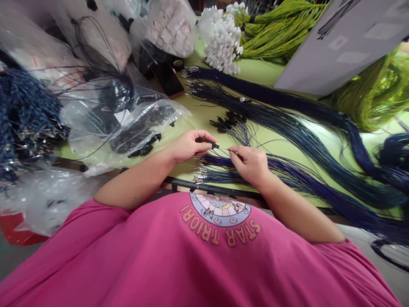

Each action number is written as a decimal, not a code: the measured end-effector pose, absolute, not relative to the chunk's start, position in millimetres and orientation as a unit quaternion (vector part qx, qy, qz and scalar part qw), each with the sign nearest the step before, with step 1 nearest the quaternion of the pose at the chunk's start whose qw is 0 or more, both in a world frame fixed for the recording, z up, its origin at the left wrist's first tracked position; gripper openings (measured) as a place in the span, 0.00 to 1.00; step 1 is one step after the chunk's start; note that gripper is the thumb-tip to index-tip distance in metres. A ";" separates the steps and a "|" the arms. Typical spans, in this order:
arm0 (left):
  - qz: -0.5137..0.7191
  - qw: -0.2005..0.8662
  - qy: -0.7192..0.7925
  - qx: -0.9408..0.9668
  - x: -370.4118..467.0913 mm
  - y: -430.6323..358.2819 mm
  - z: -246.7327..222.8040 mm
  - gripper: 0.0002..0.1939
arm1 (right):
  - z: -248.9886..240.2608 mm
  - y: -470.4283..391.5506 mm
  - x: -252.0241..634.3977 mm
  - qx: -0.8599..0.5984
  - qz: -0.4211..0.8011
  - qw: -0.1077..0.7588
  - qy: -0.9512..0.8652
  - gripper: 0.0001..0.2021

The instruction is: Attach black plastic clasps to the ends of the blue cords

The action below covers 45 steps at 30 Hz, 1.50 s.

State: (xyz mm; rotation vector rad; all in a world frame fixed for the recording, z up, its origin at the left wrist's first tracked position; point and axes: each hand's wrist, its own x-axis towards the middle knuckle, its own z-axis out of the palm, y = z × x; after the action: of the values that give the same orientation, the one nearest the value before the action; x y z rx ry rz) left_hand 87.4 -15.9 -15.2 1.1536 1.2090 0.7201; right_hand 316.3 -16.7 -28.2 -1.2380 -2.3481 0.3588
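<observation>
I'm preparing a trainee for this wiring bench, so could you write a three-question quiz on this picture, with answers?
1. Which hand holds the black connector housing?
2. True or false: the smartphone lies farther from the person's body than that housing.
3. What does the right hand pinch? A) a plastic bag; B) a thin wire; C) a roll of tape.

Key:
1. The left hand.
2. True.
3. B.

You can pass your left hand (194, 147) forward over the tabletop (200, 117), between the plastic bag (153, 115) and the black connectors (223, 123). Beyond your right hand (251, 164), 2 dark wire bundles (277, 117) obstruct forward passage; the white panel (308, 70) stands farther back.
</observation>
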 end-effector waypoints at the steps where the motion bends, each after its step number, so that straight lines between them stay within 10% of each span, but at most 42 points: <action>1: 0.309 0.608 0.528 0.506 87.8 -16.4 -14.8 0.11 | -28.2 -16.6 316.1 -0.455 0.126 0.225 -0.852 0.15; 45: 0.273 0.579 0.564 0.523 98.8 -18.8 -13.1 0.11 | -28.0 -16.2 308.5 -0.443 0.253 0.223 -0.831 0.11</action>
State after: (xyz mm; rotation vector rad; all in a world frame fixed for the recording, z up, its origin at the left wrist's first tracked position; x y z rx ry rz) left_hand 98.8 -18.8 -13.1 1.2221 1.3184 0.6385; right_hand 308.5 -16.2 -28.0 -1.2243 -2.2942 0.6988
